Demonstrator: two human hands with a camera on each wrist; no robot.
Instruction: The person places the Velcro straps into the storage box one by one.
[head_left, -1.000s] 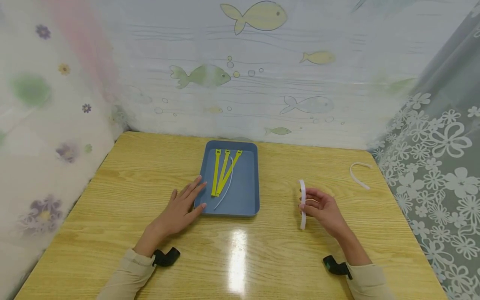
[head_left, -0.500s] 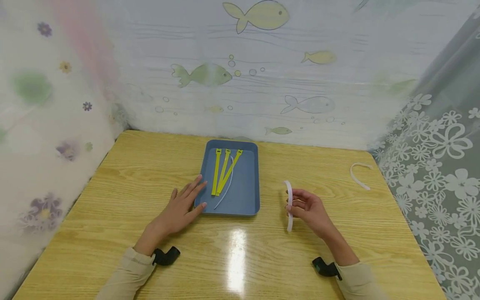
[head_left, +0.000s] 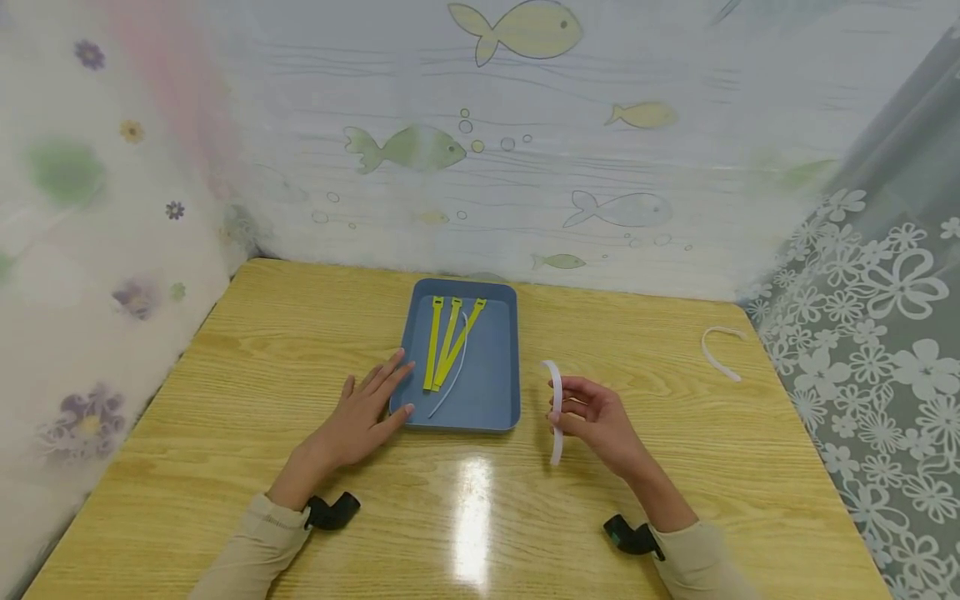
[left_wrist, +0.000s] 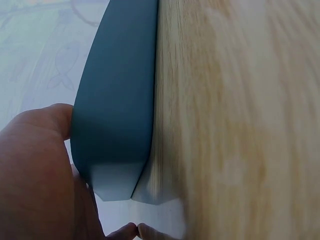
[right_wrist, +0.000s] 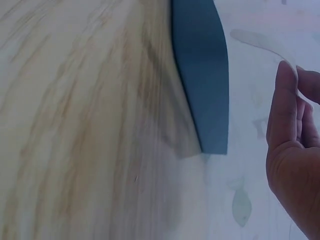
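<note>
A blue tray (head_left: 495, 400) sits mid-table with three yellow cable ties (head_left: 444, 343) and one thin white tie (head_left: 452, 372) inside. My left hand (head_left: 365, 410) lies flat on the wood, fingers straight, fingertips touching the tray's near-left corner (left_wrist: 117, 150). My right hand (head_left: 590, 415) hovers just right of the tray and pinches a curved white strap (head_left: 556, 408) upright between thumb and fingers. In the right wrist view the hand (right_wrist: 292, 150) shows beside the tray's side (right_wrist: 202, 75), with the strap (right_wrist: 262, 44) faint above the fingers.
Another white strap (head_left: 717, 351) lies curled near the table's far right edge. Patterned curtains close in the table on the left, back and right. A glare spot lies on the wood in front of the tray.
My right hand has carried the white strap leftward, from well right of the tray to close beside its right edge. The left hand has stayed put.
</note>
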